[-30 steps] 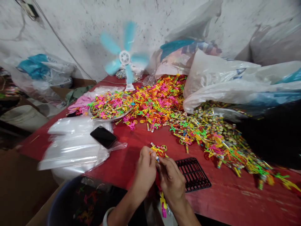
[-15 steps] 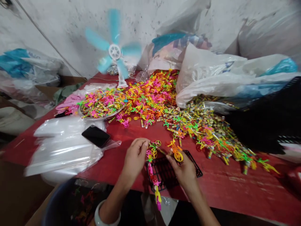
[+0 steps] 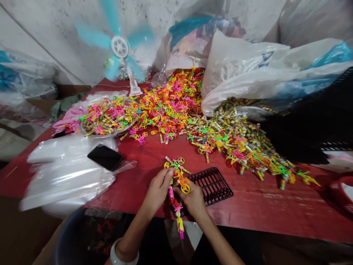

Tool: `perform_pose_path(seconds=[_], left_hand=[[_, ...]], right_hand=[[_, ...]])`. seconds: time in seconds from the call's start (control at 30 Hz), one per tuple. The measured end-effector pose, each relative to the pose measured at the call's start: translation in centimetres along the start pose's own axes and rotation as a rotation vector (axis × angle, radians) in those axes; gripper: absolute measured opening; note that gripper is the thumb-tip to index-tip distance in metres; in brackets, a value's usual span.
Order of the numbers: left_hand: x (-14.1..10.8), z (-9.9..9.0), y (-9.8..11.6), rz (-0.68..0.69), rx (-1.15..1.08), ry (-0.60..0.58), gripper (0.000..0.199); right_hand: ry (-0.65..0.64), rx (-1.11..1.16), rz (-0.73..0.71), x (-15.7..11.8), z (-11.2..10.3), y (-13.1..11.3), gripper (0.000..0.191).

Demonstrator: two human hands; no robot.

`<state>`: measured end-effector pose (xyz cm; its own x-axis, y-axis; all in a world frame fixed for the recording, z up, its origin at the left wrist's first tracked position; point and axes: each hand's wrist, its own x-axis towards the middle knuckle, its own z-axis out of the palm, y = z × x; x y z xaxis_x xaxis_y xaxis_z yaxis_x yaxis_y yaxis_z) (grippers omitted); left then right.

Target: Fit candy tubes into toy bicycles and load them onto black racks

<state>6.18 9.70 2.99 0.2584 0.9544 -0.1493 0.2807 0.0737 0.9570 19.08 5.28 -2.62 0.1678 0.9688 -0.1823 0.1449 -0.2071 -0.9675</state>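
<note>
A: Right hand [image 3: 194, 201] moved inward; orange piece [image 3: 184, 186] pinched.
B: Left hand [image 3: 157, 190]?
A: Pinching toy strand [image 3: 179, 221], lower end dangling. Likely step: joining pieces; needs steady alignment.
B: Obstructions?
A: Black rack [image 3: 215, 186] crowds right hand; phone [image 3: 105, 157], toy heap [image 3: 176, 101] beyond.

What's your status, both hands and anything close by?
Left hand: fingers pinching strand of plastic pieces. Right hand: holding orange-yellow piece. Black rack close by, partly hidden by right hand.

A pale, smooth, rounded bangle [image 3: 124, 254] circles the left wrist; both forearms are sleeveless, fingers ringless as far as visible.
</note>
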Motion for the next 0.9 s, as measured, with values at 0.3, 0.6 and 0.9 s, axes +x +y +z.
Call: perform_pose_path(seconds=[0.3, 0.6, 0.9], left_hand=[[-0.4, 0.3, -0.3, 0.057, -0.101, -0.066, 0.033], [-0.7, 1.0, -0.5, 0.171, -0.032, -0.056, 0.021], [0.3, 0.2, -0.4, 0.272, 0.087, -0.003, 0.015]], right_hand=[[-0.016, -0.533, -0.426, -0.5, -0.1, -0.3, 0.034], [-0.078, -0.758, -0.535, -0.1, -0.3, 0.5, 0.049], [0.088, -0.492, -0.479, 3.7, -4.3, -1.5, 0.019]])
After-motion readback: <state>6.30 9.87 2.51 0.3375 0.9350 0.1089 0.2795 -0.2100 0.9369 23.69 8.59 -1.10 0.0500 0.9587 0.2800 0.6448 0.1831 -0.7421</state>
